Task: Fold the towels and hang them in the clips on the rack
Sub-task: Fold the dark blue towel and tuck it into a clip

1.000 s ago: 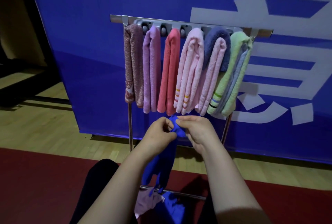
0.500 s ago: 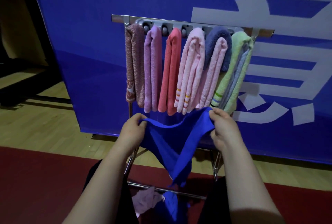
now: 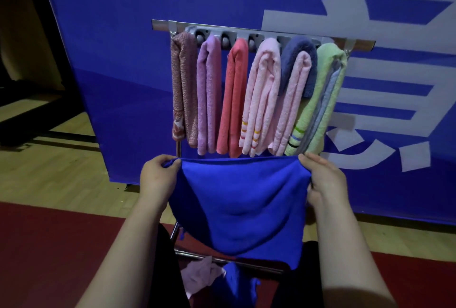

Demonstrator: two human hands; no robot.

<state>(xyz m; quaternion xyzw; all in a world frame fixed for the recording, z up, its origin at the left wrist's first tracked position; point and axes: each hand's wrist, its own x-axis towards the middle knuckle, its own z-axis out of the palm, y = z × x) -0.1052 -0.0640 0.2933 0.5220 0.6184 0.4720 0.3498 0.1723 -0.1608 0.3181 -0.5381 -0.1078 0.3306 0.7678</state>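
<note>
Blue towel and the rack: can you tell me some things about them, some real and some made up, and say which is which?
1. Both hands, the left hand and the right hand, hold the blue towel by its top corners. True.
2. The blue towel hangs in a clip on the rack. False: it is held spread out, in front of the rack and lower than the hanging towels.
3. A red towel hangs on the rack. True.
4. The green towel hangs at the left end of the rack. False: it hangs at the right end.
</note>
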